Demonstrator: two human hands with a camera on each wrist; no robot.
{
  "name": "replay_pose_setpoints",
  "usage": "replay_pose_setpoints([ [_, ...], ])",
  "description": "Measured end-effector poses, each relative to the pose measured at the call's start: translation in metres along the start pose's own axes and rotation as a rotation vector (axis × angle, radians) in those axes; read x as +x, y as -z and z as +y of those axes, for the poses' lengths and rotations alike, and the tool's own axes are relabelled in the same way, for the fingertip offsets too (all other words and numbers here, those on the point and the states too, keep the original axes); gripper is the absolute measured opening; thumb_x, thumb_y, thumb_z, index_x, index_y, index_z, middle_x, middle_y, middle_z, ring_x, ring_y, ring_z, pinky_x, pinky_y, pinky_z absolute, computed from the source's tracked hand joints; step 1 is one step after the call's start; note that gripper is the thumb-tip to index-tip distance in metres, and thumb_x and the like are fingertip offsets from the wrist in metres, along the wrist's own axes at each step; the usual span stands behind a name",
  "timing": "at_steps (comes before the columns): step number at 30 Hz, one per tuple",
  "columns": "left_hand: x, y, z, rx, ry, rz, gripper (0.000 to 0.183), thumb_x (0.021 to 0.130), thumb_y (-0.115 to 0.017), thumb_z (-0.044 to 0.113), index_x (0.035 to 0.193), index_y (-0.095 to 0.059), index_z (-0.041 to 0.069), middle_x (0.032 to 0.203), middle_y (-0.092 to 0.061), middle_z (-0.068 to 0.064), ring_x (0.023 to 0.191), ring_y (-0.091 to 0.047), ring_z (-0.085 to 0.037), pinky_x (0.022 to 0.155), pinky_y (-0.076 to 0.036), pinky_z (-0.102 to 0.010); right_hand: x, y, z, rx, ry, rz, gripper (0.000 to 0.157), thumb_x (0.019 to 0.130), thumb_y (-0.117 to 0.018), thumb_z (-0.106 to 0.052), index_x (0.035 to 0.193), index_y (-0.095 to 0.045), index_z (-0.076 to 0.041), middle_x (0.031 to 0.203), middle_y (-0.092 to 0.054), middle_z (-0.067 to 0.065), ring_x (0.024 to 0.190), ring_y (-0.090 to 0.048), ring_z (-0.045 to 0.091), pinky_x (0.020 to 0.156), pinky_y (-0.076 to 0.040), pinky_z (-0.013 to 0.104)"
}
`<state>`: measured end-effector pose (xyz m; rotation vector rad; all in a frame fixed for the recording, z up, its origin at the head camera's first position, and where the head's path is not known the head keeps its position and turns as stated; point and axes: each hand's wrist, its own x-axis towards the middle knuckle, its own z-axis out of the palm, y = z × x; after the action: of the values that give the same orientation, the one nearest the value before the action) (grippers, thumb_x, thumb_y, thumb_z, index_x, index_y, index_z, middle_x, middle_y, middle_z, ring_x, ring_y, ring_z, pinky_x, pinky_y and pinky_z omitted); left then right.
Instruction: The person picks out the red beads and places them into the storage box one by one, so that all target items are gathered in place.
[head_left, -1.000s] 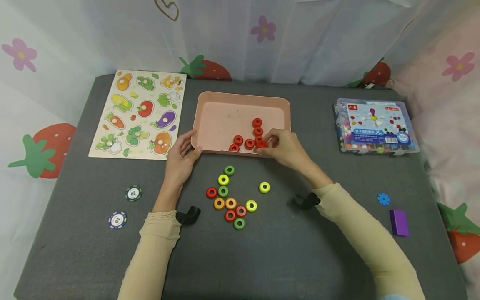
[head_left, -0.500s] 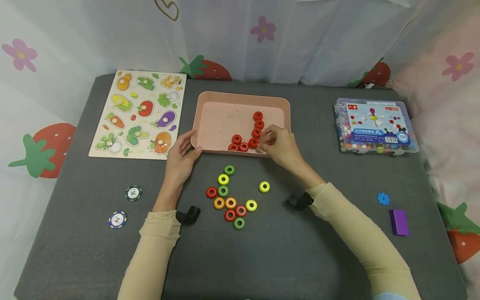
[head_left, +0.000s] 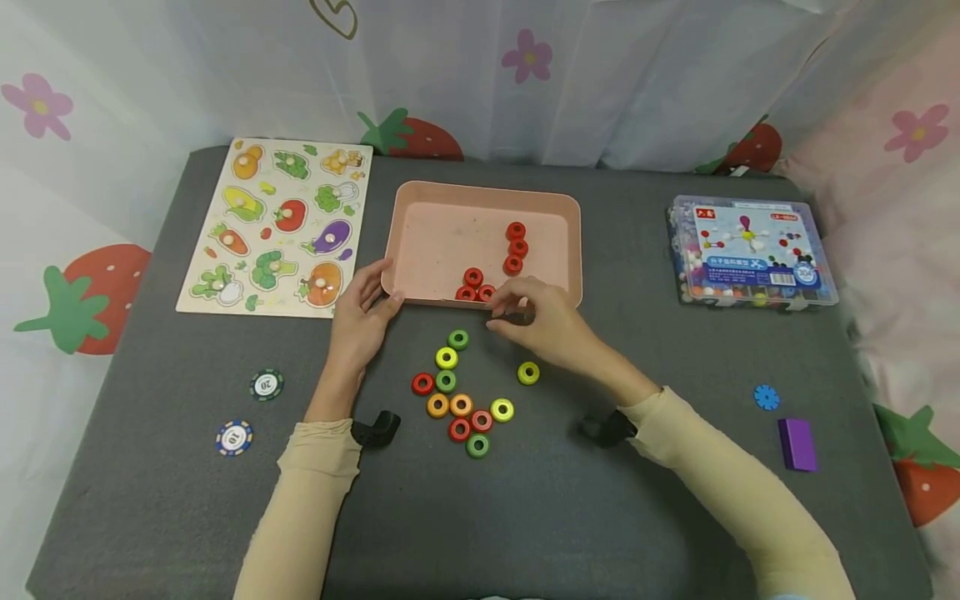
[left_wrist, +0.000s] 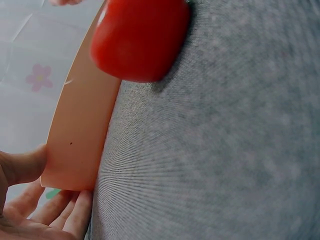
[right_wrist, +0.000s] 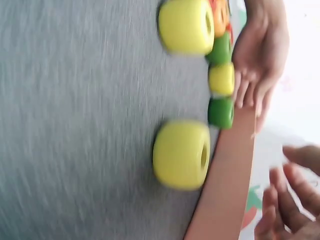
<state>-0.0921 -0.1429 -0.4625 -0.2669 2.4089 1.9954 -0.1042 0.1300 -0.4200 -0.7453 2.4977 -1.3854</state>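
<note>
The pink tray (head_left: 420,242) sits on the grey surface (head_left: 600,517) and serves as the landmark. The left hand (head_left: 363,312) rests against the tray's near-left corner, fingers straight and relaxed, thumb along the rim; the left wrist view shows the same fingertips touching the tray wall. Its forearm runs back toward the person in a cream sleeve (head_left: 300,517). The right hand (head_left: 536,321) hovers just in front of the tray's near edge, palm down, fingers loosely bent toward the thumb; I cannot tell whether they hold anything. Inside the tray lie six red rings (head_left: 514,247), three in a column and three near the front wall. In front of the tray, a cluster of coloured rings (head_left: 459,406) lies on the surface, with one yellow ring (head_left: 528,372) just below the right hand.
</note>
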Motion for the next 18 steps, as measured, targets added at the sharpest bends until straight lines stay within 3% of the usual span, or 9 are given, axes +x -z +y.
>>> replay_pose_setpoints([
  [5,-0.001,0.0,0.005,0.003,0.004,-0.001,0.052,0.097,-0.065,0.006,0.146,-0.05,0.012,0.151,-0.049,-0.009,0.142,-0.043,-0.024,0.115,-0.039,-0.043,-0.006,-0.013,0.001,0.082,0.013,-0.213,0.026,0.082,-0.084,-0.015,0.103,-0.071,-0.009,0.095,-0.069,0.0,0.089,-0.062,0.02,0.076,-0.052,0.036],
  [8,-0.005,0.0,0.013,0.002,0.015,-0.008,0.052,0.097,-0.062,0.004,0.147,-0.048,0.008,0.152,-0.047,-0.014,0.143,-0.041,-0.029,0.116,-0.038,-0.046,-0.011,-0.018,0.004,0.041,0.008,-0.377,0.028,0.078,-0.087,-0.019,0.101,-0.073,-0.013,0.099,-0.069,-0.002,0.096,-0.059,0.021,0.085,-0.05,0.038],
  [11,-0.004,-0.001,0.012,0.004,0.013,-0.008,0.052,0.097,-0.063,0.005,0.147,-0.049,0.008,0.152,-0.048,-0.013,0.143,-0.041,-0.028,0.115,-0.038,-0.045,-0.016,-0.024,0.005,-0.062,0.006,-0.525,0.031,0.074,-0.09,-0.027,0.099,-0.074,-0.021,0.106,-0.064,-0.009,0.104,-0.052,0.016,0.093,-0.04,0.039],
  [14,0.002,-0.001,-0.001,0.004,0.005,0.0,0.051,0.097,-0.065,0.007,0.146,-0.051,0.014,0.15,-0.05,-0.008,0.141,-0.044,-0.023,0.115,-0.04,-0.042,-0.021,-0.03,0.005,-0.144,0.023,-0.582,0.034,0.07,-0.092,-0.031,0.098,-0.074,-0.027,0.11,-0.06,-0.014,0.107,-0.045,0.012,0.091,-0.031,0.039],
  [18,0.001,0.0,-0.002,0.008,0.002,0.002,0.05,0.097,-0.065,0.009,0.145,-0.052,0.015,0.15,-0.051,-0.007,0.141,-0.044,-0.021,0.114,-0.04,-0.041,-0.024,-0.034,0.006,-0.176,0.052,-0.574,0.031,0.071,-0.091,-0.03,0.097,-0.075,-0.03,0.109,-0.057,-0.013,0.107,-0.042,0.011,0.09,-0.028,0.04],
])
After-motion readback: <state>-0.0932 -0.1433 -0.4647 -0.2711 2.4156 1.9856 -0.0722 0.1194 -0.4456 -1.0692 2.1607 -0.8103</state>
